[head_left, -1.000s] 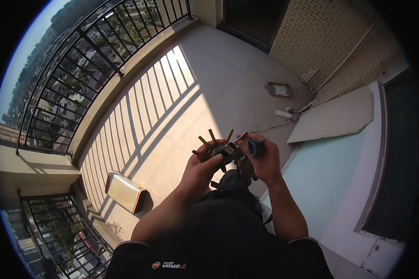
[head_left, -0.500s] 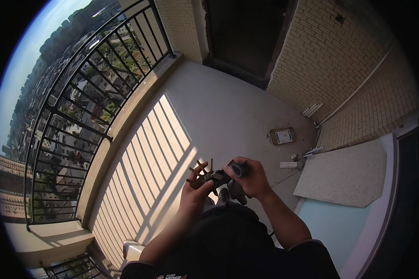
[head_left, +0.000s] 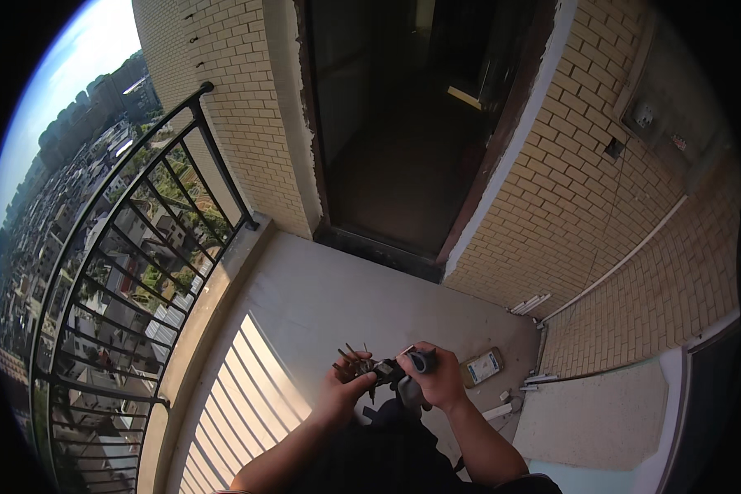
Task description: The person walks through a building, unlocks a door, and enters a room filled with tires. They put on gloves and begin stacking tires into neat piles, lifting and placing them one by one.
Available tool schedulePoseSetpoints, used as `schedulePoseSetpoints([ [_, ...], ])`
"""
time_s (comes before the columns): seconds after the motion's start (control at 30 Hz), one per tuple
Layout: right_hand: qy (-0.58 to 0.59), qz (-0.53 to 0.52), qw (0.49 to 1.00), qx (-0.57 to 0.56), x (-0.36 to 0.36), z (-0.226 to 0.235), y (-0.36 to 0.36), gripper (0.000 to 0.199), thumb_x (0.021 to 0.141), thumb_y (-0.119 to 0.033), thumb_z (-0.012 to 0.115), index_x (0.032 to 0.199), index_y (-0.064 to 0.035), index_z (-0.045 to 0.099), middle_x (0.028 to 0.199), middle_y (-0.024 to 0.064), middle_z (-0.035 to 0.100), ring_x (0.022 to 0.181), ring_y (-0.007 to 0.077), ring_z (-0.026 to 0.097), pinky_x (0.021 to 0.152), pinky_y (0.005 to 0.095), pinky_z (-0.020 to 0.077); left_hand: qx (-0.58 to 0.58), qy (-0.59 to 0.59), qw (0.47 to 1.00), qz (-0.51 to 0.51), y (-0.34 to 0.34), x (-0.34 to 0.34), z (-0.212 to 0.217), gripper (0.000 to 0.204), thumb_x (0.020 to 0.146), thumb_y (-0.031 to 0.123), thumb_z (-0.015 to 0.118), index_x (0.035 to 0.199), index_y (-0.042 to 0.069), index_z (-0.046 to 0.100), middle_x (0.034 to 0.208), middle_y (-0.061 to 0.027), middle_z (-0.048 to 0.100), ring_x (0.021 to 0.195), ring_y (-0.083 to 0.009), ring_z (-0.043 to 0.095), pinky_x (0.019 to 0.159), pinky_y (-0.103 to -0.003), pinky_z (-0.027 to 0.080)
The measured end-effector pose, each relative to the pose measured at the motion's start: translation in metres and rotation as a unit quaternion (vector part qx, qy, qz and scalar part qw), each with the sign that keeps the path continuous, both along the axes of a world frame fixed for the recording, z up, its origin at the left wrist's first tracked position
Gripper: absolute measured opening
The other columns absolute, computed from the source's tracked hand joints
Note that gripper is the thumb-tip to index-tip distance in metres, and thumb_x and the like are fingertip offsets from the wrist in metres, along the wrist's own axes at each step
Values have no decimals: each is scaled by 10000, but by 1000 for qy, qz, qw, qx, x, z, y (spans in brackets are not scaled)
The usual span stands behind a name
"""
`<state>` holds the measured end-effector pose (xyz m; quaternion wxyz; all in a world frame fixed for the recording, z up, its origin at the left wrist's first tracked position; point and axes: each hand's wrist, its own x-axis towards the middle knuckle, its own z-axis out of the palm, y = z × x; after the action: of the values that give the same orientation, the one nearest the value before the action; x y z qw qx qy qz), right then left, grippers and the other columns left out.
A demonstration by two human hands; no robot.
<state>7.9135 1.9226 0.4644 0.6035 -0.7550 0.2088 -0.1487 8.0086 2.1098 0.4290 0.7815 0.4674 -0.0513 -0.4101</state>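
Note:
Both hands meet in front of my body around a dark, drill-shaped power tool (head_left: 387,372); its exact kind is hard to tell. My right hand (head_left: 445,380) is closed round its grey, round-ended part, thumb on top. At the tool's left end, the thumb of my left hand (head_left: 342,393) presses against the black front part. Several thin brass-coloured rods (head_left: 346,356), perhaps drill bits, stick out between the left fingers, which are partly hidden behind the tool. A grey part of the tool hangs below the right hand.
A black metal railing (head_left: 123,288) on a low ledge runs along the left. Ahead lies a dark doorway (head_left: 387,165) with a raised sill, flanked by brick walls (head_left: 535,173). At right are a shallow tray (head_left: 482,367), white pipe pieces (head_left: 529,304) and a leaning board (head_left: 601,412).
The view has tilted up toward the doorway, so the hands sit lower in the picture. Both hands keep their hold on the tool and rods.

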Motion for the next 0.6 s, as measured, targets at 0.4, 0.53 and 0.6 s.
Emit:
schedulePoseSetpoints([
  [0.4, 42, -136, 990, 3, 312, -21, -267, 240, 948, -292, 784, 985, -55, 788, 847, 62, 764, 802, 144, 701, 761, 296, 537, 40, 72, 995, -57, -294, 344, -5, 322, 966, -64, 673, 1263, 28, 588, 1090, -40, 634, 1022, -154, 643, 924, -291, 523],
  [0.53, 57, -90, 994, -1, 427, -1, -356, 271, 930, -291, 797, 1007, -31, 785, 852, 56, 759, 811, 126, 679, 769, 293, 521, 24, 38, 999, -28, -373, 451, 13, 297, 963, -48, 683, 1227, 51, 590, 1110, -58, 641, 1044, -179, 662, 928, -318, 551],
  [0.6, 43, -85, 995, -13, 490, 4, -409, 276, 930, -283, 802, 1014, -22, 773, 858, 39, 754, 820, 108, 666, 770, 281, 517, 7, 32, 999, -18, -426, 512, 12, 290, 958, -48, 690, 1210, 61, 596, 1105, -50, 640, 1041, -176, 661, 926, -322, 553],
])
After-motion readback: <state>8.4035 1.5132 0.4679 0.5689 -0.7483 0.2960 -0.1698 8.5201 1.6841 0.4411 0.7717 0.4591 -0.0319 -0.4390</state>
